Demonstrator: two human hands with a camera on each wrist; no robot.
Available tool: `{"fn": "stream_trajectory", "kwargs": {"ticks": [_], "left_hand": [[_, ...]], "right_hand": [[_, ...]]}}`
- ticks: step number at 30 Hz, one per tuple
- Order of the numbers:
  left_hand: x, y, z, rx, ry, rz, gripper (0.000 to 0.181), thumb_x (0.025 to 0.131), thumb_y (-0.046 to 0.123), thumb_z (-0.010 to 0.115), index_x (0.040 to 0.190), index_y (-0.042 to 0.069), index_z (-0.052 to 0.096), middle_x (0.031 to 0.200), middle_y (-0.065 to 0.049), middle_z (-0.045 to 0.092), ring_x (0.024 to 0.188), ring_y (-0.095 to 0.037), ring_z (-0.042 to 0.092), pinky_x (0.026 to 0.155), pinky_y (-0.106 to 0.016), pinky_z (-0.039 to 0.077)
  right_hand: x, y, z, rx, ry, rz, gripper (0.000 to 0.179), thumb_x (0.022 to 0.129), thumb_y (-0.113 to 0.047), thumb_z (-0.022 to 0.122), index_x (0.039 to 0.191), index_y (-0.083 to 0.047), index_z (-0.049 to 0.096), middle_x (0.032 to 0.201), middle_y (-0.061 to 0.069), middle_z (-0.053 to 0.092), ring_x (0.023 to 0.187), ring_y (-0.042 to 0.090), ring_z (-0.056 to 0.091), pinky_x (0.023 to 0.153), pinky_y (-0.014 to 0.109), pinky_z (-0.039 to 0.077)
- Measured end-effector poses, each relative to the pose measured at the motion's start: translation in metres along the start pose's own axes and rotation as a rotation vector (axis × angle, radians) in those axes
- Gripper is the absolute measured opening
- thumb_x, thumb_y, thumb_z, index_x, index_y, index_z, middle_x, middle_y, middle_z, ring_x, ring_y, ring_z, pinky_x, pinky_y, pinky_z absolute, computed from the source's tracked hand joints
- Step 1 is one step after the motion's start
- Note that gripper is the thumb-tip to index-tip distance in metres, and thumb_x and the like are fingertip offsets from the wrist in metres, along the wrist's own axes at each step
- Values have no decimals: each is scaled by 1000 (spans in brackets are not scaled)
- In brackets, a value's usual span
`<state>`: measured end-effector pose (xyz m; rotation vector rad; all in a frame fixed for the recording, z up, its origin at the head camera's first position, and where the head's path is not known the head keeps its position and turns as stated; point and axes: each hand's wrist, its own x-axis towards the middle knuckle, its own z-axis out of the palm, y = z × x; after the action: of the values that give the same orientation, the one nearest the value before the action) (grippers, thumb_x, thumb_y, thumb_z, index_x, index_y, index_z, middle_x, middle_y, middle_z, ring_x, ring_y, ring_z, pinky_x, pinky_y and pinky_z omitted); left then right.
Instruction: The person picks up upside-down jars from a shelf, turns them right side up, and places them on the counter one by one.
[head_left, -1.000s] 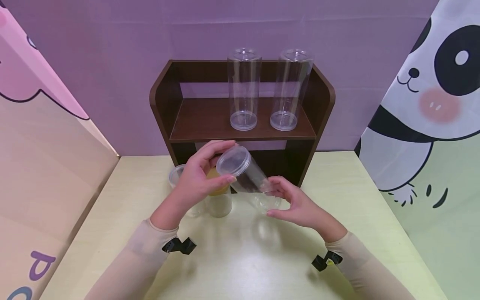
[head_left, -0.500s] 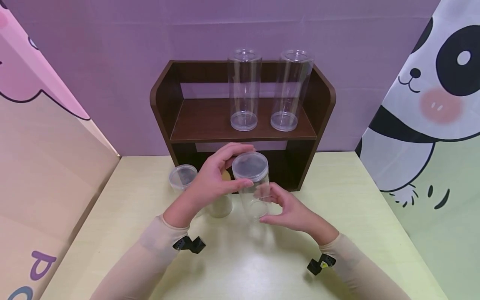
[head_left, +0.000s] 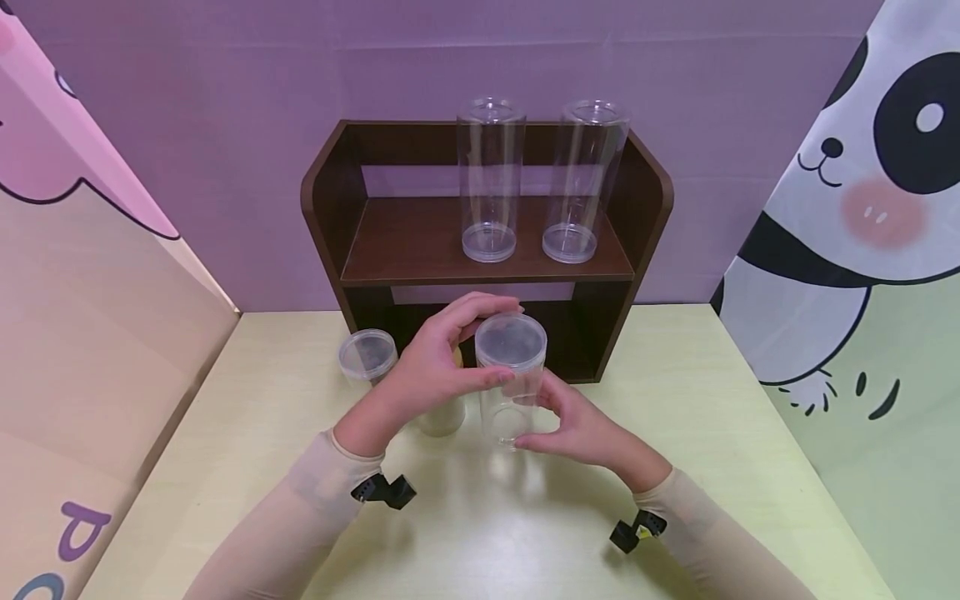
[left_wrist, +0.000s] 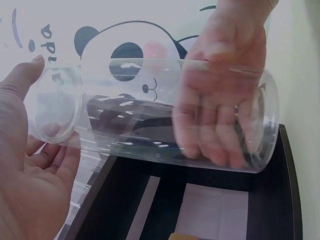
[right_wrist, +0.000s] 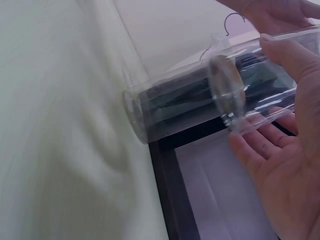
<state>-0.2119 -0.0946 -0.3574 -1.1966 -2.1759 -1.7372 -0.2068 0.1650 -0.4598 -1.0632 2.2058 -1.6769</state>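
Between both hands a clear plastic jar (head_left: pixel 501 392) with a translucent lid stands nearly upright in front of the shelf. My left hand (head_left: pixel 442 358) holds it at the lid, thumb on the near side and fingers around the back. Near its base, my right hand (head_left: pixel 581 425) grips the jar from the right; in the right wrist view the fingers (right_wrist: pixel 265 140) curve round its bottom end. In the left wrist view the lid (left_wrist: pixel 57 105) sits between thumb and fingers. Behind my left hand stands a jar (head_left: pixel 444 417) with a yellowish top, mostly hidden.
Another lidded clear jar (head_left: pixel 367 354) stands on the table (head_left: pixel 480 533) at the left. Two tall clear jars (head_left: pixel 489 183) stand on the upper board of the dark brown shelf (head_left: pixel 405 242), towards its right side. Panda-printed cloth (head_left: pixel 840 208) borders the right.
The held jar has swung from a strong tilt to nearly upright. My left hand has moved right and slightly down with the lid, while my right hand has shifted slightly left with the base.
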Motion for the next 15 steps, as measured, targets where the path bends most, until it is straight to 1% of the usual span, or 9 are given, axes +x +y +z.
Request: {"fn": "stream_trajectory", "kwargs": {"ticks": [2,4,6,11,15], "left_hand": [[-1,-1,1,8,-12,-5,71,87,3,94,151,8,64,147,1,65,134,-20,63,121,-37,49],[-1,-2,3,13,-23,-10,71,87,2,94,150,7,64,146,0,65,131,-21,64,120,-37,51],[-2,-3,4,15,-28,-13,71,86,2,95,150,7,64,145,-1,65,130,-21,64,120,-38,51],[-3,-4,6,6,-29,-9,71,86,0,95,150,6,64,145,-4,65,130,-23,64,120,-42,51],[-4,-6,7,-9,-27,-14,72,85,-2,94,150,5,64,145,-6,65,131,-23,64,120,-40,51]], "right_hand": [[1,-1,-1,-8,17,-6,87,88,-2,91,162,-10,46,156,10,57,140,30,60,121,56,48],[1,-4,-3,-18,38,-9,91,89,0,90,165,-12,42,158,7,55,141,27,59,121,47,49],[1,-7,-4,-25,59,-11,89,90,2,88,165,-13,42,157,6,56,141,25,58,121,38,49],[2,-16,-4,8,101,-45,81,91,4,84,161,-7,46,153,11,59,141,25,58,120,35,49],[3,-19,-2,32,122,-58,77,92,3,84,159,-3,47,151,13,61,139,23,60,119,33,50]]}}
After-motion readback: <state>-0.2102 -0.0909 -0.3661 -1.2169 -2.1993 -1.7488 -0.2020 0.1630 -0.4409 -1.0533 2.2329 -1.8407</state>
